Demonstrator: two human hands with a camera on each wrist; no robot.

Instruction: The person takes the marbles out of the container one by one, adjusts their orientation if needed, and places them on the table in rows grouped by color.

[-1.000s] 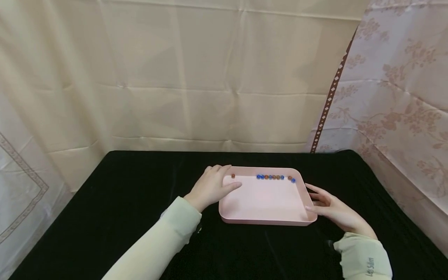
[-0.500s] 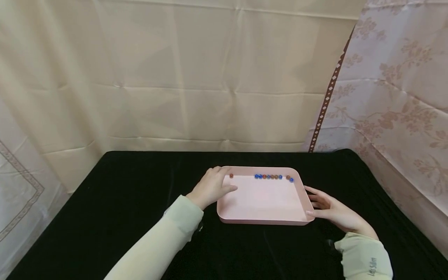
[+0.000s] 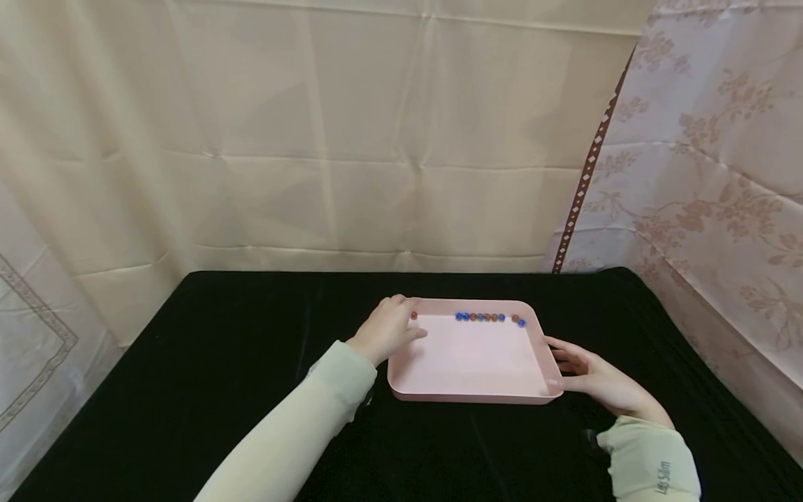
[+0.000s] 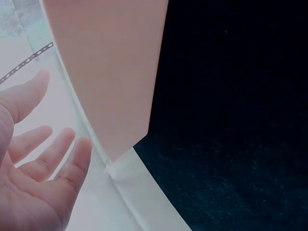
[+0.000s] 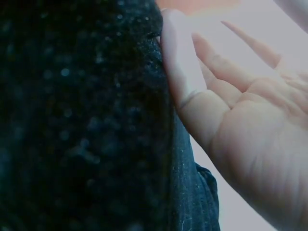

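A shallow pink tray [image 3: 467, 362] with raised walls rests on the black cloth. Several small marbles [image 3: 479, 317], blue and reddish brown, line its back wall, most in a row right of the middle. One reddish marble [image 3: 414, 316] sits alone near the back left corner. Over that corner reaches my left hand [image 3: 381, 331], its thumb and fingers apart on either side of the lone marble; the left wrist view shows nothing in its grasp. My right hand [image 3: 608, 383] holds the tray's right wall, thumb over the rim and fingers along the outside.
Black cloth [image 3: 251, 390] covers the whole table around the tray. A cream curtain [image 3: 282, 139] hangs behind the table, and a floral curtain [image 3: 709, 174] hangs along the right side.
My left hand has shifted slightly right and inward, its fingertips closer to the lone marble. The right hand stays at the tray's right wall, and the marbles keep their places in the tray.
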